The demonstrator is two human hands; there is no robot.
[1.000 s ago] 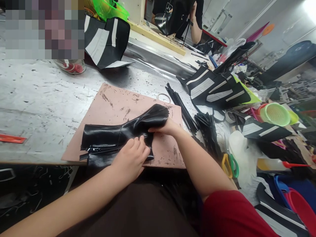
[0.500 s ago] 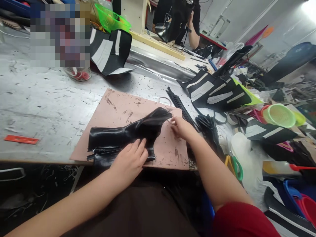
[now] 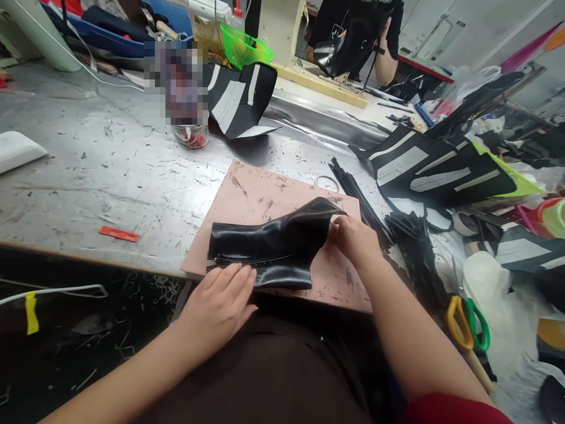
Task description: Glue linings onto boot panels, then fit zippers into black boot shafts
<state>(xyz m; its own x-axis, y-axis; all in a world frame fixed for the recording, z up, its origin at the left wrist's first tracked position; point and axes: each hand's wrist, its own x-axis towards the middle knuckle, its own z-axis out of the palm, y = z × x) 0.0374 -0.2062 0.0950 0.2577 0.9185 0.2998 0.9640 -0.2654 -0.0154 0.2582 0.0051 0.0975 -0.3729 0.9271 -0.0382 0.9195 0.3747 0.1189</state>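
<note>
A shiny black leather boot upper (image 3: 291,232) lies on a pink board (image 3: 251,182) at the table's front edge. Its zipper (image 3: 229,261) runs along the near side, with the teeth ends at the left. My left hand (image 3: 229,297) rests on the near edge of the leather by the zipper, fingers stretched out flat. At the upper's right end, my right hand (image 3: 355,238) is closed in a pinch beside the leather's edge. A thin pale bit shows at those fingertips, too small to name. Part of the zipper is hidden behind my left fingers.
Black strips (image 3: 353,188) and a white ring (image 3: 326,184) lie beyond the board. Scissors (image 3: 468,324) with yellow and green handles are at right. Black pieces with white strips (image 3: 436,171) stand behind. An orange-red flat piece (image 3: 119,234) lies left. Another person (image 3: 386,59) works opposite.
The view has swung left, so things sit further right. My left hand has slid back toward the near edge, showing more of the zipper and leather. My right hand stays at the upper's right end.
</note>
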